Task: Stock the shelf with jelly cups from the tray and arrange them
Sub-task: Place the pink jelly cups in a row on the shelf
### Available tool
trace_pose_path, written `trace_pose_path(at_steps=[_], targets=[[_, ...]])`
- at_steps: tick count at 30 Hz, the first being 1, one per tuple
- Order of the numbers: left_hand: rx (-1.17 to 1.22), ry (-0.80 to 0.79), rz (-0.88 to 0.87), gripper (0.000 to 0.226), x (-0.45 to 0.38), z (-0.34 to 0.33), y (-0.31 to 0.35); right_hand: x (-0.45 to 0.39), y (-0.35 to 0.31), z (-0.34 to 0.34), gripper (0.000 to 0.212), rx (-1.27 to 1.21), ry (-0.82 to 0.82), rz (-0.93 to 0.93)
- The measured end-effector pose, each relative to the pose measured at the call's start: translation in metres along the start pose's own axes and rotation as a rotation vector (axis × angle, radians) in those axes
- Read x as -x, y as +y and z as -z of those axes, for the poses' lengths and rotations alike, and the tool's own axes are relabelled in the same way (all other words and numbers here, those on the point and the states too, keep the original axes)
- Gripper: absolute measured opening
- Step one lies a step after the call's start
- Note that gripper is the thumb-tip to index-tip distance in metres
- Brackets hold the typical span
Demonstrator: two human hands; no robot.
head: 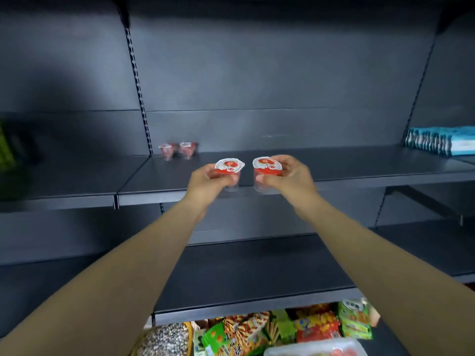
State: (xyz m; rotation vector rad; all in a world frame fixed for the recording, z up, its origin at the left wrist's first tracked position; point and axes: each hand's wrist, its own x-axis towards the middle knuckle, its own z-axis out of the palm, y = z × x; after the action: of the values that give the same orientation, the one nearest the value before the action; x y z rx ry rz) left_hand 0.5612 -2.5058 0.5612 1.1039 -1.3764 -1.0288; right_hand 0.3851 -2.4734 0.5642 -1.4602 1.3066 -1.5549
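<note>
My left hand [209,182] grips a red jelly cup [229,167] with a white foil lid, and my right hand [288,178] grips another jelly cup [266,167] of the same kind. Both cups are held side by side, just above the front edge of the dark grey shelf [347,165]. Two more jelly cups [177,150] stand upright next to each other at the back left of that shelf. A pale tray [316,350] shows at the bottom edge of the view.
Blue and white packs [440,140] are stacked at the shelf's right end. A lower dark shelf [244,273] lies beneath my arms. Colourful snack packets [282,330] fill the bottom shelf. A green item [6,147] sits at the far left.
</note>
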Motion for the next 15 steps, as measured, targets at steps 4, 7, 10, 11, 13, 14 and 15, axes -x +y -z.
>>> trace_pose_path(at_steps=[4, 7, 10, 11, 13, 14, 15], targets=[[-0.023, 0.053, -0.028, 0.025, -0.039, 0.019, 0.000, -0.038, 0.001, -0.026, 0.041, -0.020, 0.006, -0.010], [-0.047, 0.131, -0.017, 0.027, -0.078, 0.029, -0.016, -0.071, 0.016, -0.045, 0.040, -0.036, 0.013, -0.031], [-0.029, 0.206, 0.006, 0.029, -0.127, 0.033, -0.038, -0.114, 0.042, -0.062, 0.039, -0.049, 0.028, -0.051], [-0.029, 0.224, 0.019, 0.029, -0.145, 0.033, -0.047, -0.131, 0.051, -0.068, 0.038, -0.050, 0.031, -0.057], [-0.041, 0.251, 0.042, 0.029, -0.184, 0.032, -0.064, -0.167, 0.072, -0.079, 0.037, -0.049, 0.043, -0.075], [-0.051, 0.266, 0.052, 0.030, -0.205, 0.032, -0.072, -0.186, 0.081, -0.084, 0.038, -0.051, 0.049, -0.085], [-0.060, 0.278, 0.062, 0.031, -0.225, 0.031, -0.080, -0.204, 0.090, -0.090, 0.039, -0.049, 0.053, -0.099]])
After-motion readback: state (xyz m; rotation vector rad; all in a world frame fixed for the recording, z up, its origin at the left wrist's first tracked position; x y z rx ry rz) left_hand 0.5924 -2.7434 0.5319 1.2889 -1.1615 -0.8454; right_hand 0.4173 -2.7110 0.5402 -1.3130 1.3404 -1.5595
